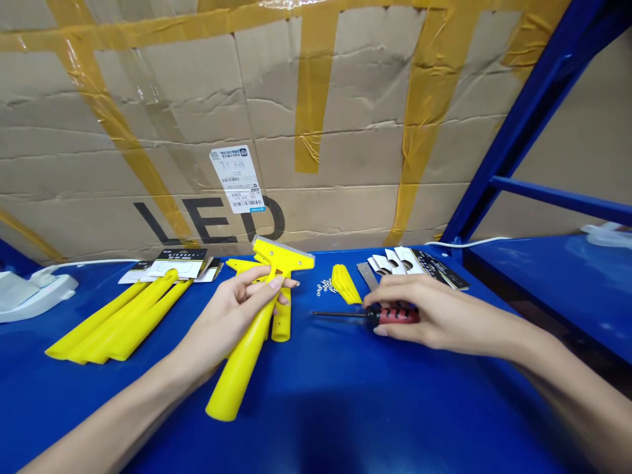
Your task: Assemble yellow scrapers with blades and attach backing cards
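Observation:
My left hand (241,299) is closed around the neck of a yellow scraper (241,362), whose wide head with a metal edge points up and away. In my right hand (424,309) is a screwdriver (399,316) with a red and black handle, its shaft pointing left over the blue surface. Behind the held scraper lie other yellow scraper parts (282,322), partly hidden. Between the hands are a small pile of screws or nuts (326,287) and a stack of yellow pieces (344,284). A grey metal strip (367,275) lies beyond my right fingers.
Several yellow handles (133,319) with card labels (178,263) lie at the left. More cards (437,266) are at the back right. A taped cardboard box (345,131) stands behind the blue table (345,408). Blue frame posts (508,125) and white cables flank it.

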Action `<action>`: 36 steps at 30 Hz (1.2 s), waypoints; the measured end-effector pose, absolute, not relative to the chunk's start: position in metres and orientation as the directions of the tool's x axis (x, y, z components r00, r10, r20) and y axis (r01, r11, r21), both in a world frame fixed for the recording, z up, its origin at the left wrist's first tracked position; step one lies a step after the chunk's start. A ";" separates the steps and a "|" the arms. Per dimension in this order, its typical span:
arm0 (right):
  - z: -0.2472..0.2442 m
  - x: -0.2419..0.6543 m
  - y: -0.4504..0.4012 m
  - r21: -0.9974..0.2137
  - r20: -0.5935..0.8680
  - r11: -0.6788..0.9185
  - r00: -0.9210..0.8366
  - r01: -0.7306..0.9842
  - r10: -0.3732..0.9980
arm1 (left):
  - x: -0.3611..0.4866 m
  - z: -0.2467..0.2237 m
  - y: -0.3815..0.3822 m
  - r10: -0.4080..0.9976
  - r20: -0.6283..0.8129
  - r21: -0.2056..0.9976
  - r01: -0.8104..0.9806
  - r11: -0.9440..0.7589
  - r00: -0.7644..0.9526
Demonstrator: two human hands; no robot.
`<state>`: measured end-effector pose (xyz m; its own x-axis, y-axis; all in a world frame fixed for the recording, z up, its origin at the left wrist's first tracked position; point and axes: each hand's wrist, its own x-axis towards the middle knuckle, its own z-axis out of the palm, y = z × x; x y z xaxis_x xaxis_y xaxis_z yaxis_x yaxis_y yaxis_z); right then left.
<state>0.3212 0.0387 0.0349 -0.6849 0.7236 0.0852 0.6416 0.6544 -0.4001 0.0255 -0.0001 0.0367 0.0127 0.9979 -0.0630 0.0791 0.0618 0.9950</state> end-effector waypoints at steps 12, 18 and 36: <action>0.020 0.313 0.046 -0.436 0.087 0.676 -0.720 0.594 0.688 | 0.036 0.035 0.002 0.979 -0.091 0.970 0.239 0.046 0.181; 0.034 0.334 0.055 -0.471 0.545 0.407 -0.104 0.782 0.832 | 0.056 0.042 0.015 0.968 -0.106 0.958 0.285 0.038 0.227; 0.024 0.353 0.066 -0.111 0.166 0.085 -0.066 0.990 0.984 | 0.111 0.039 0.029 0.953 -0.173 0.967 -0.144 0.213 0.250</action>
